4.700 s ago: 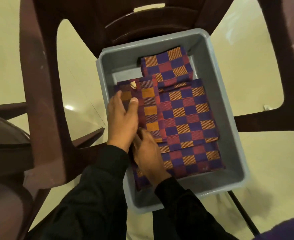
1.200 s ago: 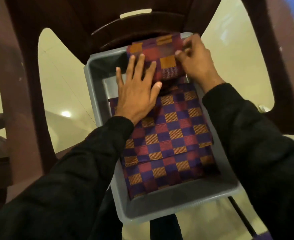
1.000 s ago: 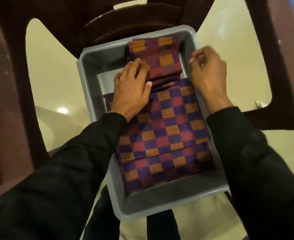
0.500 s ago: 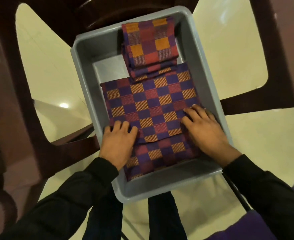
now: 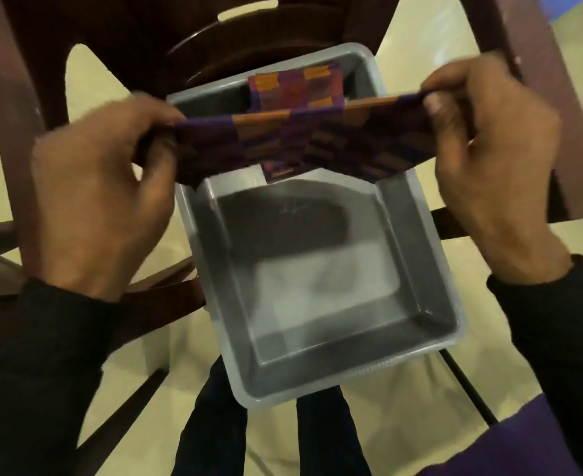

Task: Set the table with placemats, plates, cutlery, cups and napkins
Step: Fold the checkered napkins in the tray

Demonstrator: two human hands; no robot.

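Both hands grip placemat (image 5: 303,146) ends, left hand (image 5: 101,201), right hand (image 5: 489,173), held above grey bin (image 5: 417,255); folded napkins (image 5: 296,87) at bin's far end.

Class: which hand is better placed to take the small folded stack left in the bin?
Right, probably: the right hand sits nearer the small folded stack than the left hand.

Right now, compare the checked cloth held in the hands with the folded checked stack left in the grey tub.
The held cloth hangs in the air above the grey tub; the folded stack lies at the tub's far end. The held cloth is gripped by the left hand and right hand; nothing touches the folded stack. The held cloth spans wider than the folded stack. Both share a purple, orange and red check.
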